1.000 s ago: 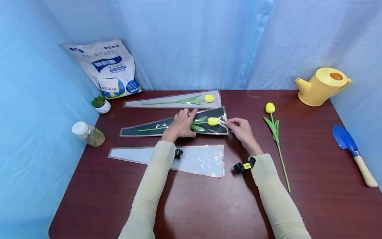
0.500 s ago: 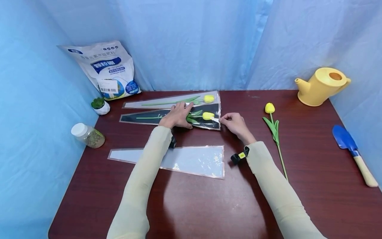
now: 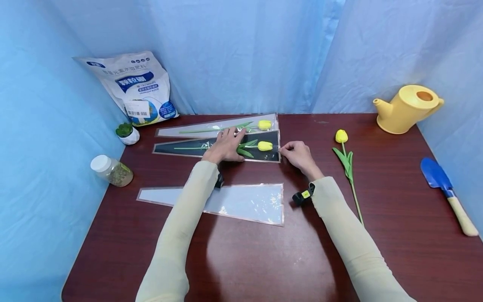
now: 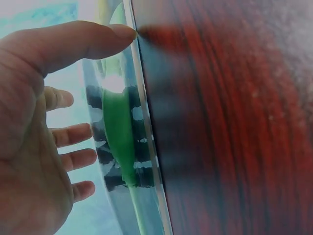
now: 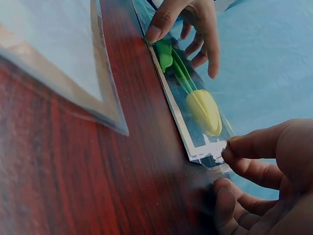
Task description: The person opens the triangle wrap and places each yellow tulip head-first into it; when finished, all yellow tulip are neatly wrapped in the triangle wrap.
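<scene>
While the left hand [image 3: 225,147] lies flat with fingers spread on the dark, copper-edged cellophane sleeve [image 3: 188,149], pinning its yellow artificial tulip [image 3: 264,146] mid-table, the right hand [image 3: 298,154] pinches the sleeve's wide open end. Just behind, touching edges, sits a clear sleeve with another yellow tulip [image 3: 264,124]. A tug from that pinch could, I reckon, slide the slick film out from under the flat palm and knock the neighbour askew.

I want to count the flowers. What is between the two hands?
In the head view, a yellow tulip in a black sleeve lies between the left hand, pressing the sleeve, and the right hand, pinching its wide end.
</scene>
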